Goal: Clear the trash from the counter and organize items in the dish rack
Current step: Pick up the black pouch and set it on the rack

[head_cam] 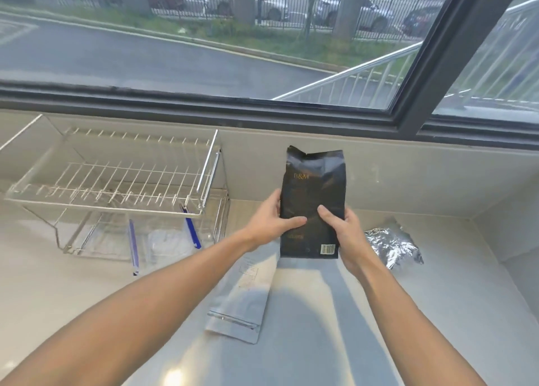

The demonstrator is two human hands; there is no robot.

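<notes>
I hold a black bag [313, 187] with gold lettering upright above the counter. My left hand [274, 219] grips its left edge and my right hand [341, 228] grips its right edge near the bottom. A flat grey zip pouch [242, 298] lies on the counter below my hands. A crumpled silver foil bag [392, 244] lies to the right. At the left stands a two-tier wire dish rack [122, 181]; its upper tier holds nothing, and clear plastic pieces with blue strips [191, 231] lie on its lower level.
The pale counter [437, 312] meets a low backsplash under a large dark-framed window [423, 64]. A side wall closes the counter at the far right. The street outside shows through the glass.
</notes>
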